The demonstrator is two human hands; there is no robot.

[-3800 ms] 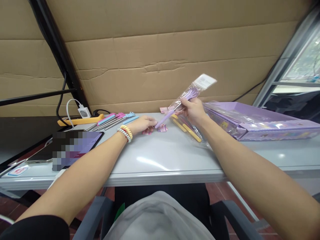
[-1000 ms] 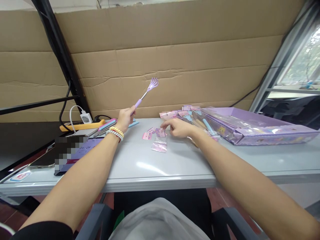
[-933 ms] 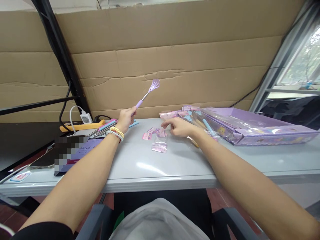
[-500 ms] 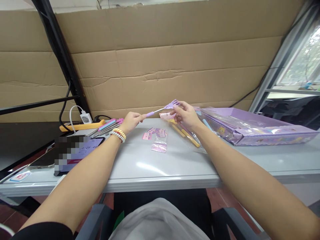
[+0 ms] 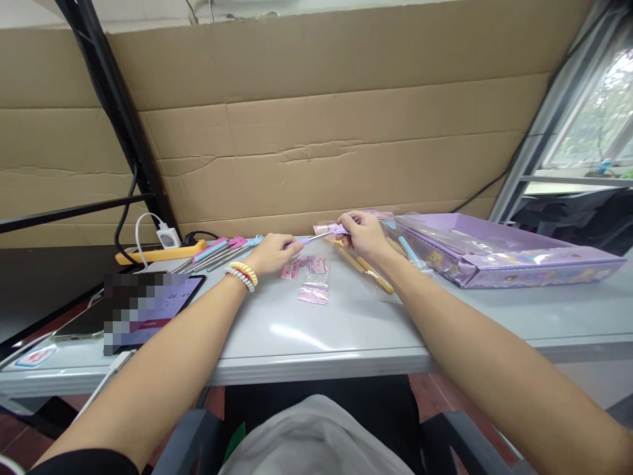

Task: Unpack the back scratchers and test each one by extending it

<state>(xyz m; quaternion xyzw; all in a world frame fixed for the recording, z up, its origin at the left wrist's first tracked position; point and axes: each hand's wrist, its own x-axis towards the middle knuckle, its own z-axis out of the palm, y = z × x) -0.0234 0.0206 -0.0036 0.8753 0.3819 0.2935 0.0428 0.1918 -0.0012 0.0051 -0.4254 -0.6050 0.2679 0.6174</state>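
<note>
The back scratcher (image 5: 339, 229) spans both hands, left of the purple box (image 5: 539, 273); the left hand (image 5: 273, 253) is clamped on its handle; the right hand (image 5: 366, 236), nearer the box, pinches its claw end; pink cards (image 5: 316, 265) lie left of the box.
</note>
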